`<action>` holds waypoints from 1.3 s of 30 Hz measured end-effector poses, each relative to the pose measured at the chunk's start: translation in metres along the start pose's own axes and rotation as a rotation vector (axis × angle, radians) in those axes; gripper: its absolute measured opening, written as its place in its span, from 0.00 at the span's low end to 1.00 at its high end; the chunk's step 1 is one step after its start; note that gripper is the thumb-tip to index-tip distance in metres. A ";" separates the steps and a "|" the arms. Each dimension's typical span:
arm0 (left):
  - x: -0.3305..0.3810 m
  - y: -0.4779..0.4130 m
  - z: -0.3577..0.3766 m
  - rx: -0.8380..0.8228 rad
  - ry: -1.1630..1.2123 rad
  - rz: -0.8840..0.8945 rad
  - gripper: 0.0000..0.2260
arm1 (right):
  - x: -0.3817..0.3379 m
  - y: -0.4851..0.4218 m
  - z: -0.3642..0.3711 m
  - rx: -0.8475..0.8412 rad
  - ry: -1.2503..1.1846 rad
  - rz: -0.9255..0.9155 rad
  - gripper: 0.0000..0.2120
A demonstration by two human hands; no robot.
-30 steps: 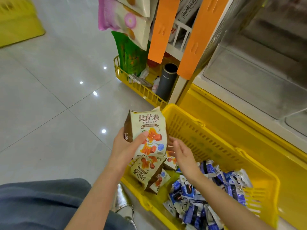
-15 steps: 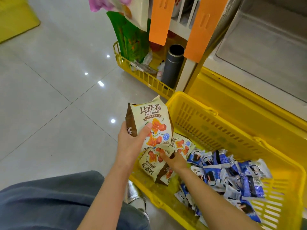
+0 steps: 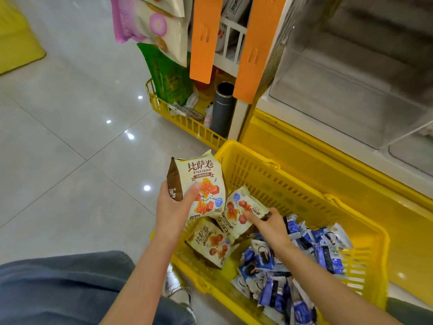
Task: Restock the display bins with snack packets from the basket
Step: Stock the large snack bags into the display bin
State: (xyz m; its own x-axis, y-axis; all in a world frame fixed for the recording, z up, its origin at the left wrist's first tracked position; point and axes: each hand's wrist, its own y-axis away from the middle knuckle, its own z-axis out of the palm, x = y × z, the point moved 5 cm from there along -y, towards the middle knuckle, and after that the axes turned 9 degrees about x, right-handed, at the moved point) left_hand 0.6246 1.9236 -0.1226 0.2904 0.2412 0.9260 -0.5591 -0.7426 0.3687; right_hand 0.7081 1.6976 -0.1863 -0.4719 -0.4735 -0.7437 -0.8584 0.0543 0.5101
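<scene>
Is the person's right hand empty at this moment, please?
No, the right hand grips a cream snack packet over the yellow basket, while the left hand holds a second packet.

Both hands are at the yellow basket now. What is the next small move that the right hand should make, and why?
Probably the right hand should lift the second cream packet clear of the basket and lay it against the first cream packet in the left hand. The right hand pinches it, tilted up above a third cream packet, while the left hand grips the first upright.
</scene>
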 end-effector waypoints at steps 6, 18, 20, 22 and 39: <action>-0.010 0.017 0.018 -0.017 -0.059 -0.081 0.22 | -0.052 0.022 -0.087 0.143 -0.297 -0.116 0.34; -0.004 0.085 0.069 -0.306 0.114 -0.235 0.24 | -0.055 0.069 -0.110 -0.017 -0.427 -0.025 0.41; 0.004 0.086 0.071 -0.305 0.061 -0.205 0.33 | -0.059 0.071 -0.123 0.049 -0.255 -0.092 0.45; 0.015 0.087 0.075 -0.306 0.023 -0.152 0.32 | -0.063 0.074 -0.134 0.056 -0.130 -0.166 0.42; 0.168 0.122 0.137 -0.396 -0.213 0.617 0.22 | -0.170 0.110 -0.253 0.154 0.426 -0.638 0.38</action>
State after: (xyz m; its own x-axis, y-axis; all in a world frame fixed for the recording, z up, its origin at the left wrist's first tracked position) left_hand 0.7119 1.7880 0.0671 -0.0437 -0.3002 0.9529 -0.8936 -0.4147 -0.1716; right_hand 0.7449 1.5617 0.1049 0.2135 -0.7491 -0.6272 -0.9707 -0.2351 -0.0497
